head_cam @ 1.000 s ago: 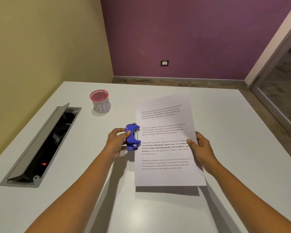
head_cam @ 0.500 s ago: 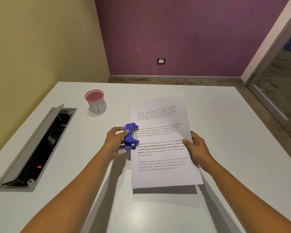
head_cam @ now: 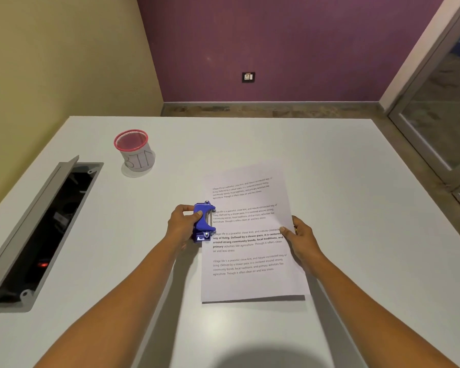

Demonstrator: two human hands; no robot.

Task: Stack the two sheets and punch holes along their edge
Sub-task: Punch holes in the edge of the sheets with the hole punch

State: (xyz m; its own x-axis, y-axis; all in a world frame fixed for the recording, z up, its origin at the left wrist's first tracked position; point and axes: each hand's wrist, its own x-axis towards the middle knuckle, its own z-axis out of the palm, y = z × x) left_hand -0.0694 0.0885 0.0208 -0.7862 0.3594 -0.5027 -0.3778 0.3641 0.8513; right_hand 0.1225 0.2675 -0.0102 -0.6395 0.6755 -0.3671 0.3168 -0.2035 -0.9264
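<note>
Printed white sheets are stacked and held a little above the white table, their near edge casting a shadow. A blue hole punch sits over the middle of the stack's left edge. My left hand grips the punch from the left, thumb on top of it. My right hand pinches the stack's right edge, thumb on the printed side. Whether two sheets lie there cannot be told from above.
A pink-rimmed mesh cup labelled BIN stands at the back left. An open cable hatch with a raised grey lid is sunk into the table's left side. A glass door is at the right.
My hands, the punch and the sheets hold the same grip. The view has shifted slightly, so everything sits a little lower and further left in the picture.
</note>
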